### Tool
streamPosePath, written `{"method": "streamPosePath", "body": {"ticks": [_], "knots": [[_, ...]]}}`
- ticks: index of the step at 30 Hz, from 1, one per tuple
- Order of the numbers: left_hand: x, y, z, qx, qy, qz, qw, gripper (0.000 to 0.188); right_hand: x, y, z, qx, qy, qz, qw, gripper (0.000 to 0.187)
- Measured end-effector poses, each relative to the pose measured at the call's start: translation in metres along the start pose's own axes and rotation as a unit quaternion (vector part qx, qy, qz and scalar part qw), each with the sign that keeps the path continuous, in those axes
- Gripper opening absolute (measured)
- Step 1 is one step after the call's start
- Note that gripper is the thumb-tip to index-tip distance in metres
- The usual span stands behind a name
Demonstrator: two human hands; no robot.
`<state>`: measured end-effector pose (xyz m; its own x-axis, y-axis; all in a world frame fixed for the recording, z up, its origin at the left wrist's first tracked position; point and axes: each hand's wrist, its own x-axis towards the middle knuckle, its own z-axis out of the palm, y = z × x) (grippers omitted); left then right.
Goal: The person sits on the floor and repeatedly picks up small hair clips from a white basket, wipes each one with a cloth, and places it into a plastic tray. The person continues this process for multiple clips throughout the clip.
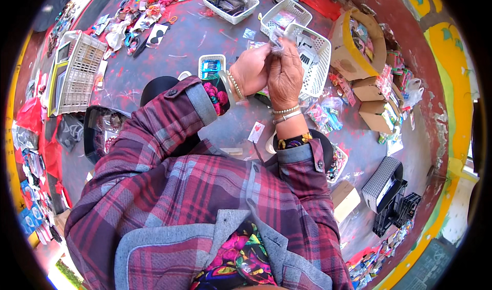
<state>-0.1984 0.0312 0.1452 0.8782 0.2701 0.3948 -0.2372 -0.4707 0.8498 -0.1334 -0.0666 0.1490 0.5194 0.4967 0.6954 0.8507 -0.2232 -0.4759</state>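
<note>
My left hand (250, 69) and my right hand (285, 77) meet in front of me, fingers closed and thumbs close together. At their fingertips is a small, crumpled greyish thing (277, 42), blurred, so I cannot make out its kind. The right hand pinches it; the left fingertips press against it or just beside it, partly hidden. Right behind the hands, a white perforated basket (324, 59) holds dark and pale flat pieces. A smaller white basket (212, 57) with blue packets stands left of my left hand. Bead bracelets circle both wrists.
More white baskets (248, 14) stand at the far side. Cardboard boxes (344, 48) with packets line the right. A heap of small goods (154, 8) covers the far left, near a tilted crate (84, 75). A black-and-white basket (380, 183) sits lower right.
</note>
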Motion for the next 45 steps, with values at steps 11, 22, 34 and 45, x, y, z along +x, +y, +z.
{"method": "streamPosePath", "body": {"ticks": [11, 22, 34, 45], "knots": [[0.000, 0.018, -0.005, -0.611, -0.048, -0.307, 0.728, 0.033, -0.001, 0.036, -0.006, 0.093, -0.008, 0.280, 0.955, 0.023], [0.002, 0.009, -0.030, -0.627, -0.018, -0.362, 0.690, 0.036, 0.005, 0.043, -0.033, 0.181, 0.095, 0.304, 0.931, 0.025], [-0.004, 0.007, -0.034, -0.595, -0.115, -0.329, 0.724, 0.035, -0.013, 0.052, 0.002, 0.304, 0.012, 0.377, 0.875, 0.021], [-0.026, -0.063, -0.084, -0.337, 0.060, -0.375, 0.861, 0.028, -0.009, 0.034, -0.018, 0.511, 0.010, 0.494, 0.703, 0.018]]}}
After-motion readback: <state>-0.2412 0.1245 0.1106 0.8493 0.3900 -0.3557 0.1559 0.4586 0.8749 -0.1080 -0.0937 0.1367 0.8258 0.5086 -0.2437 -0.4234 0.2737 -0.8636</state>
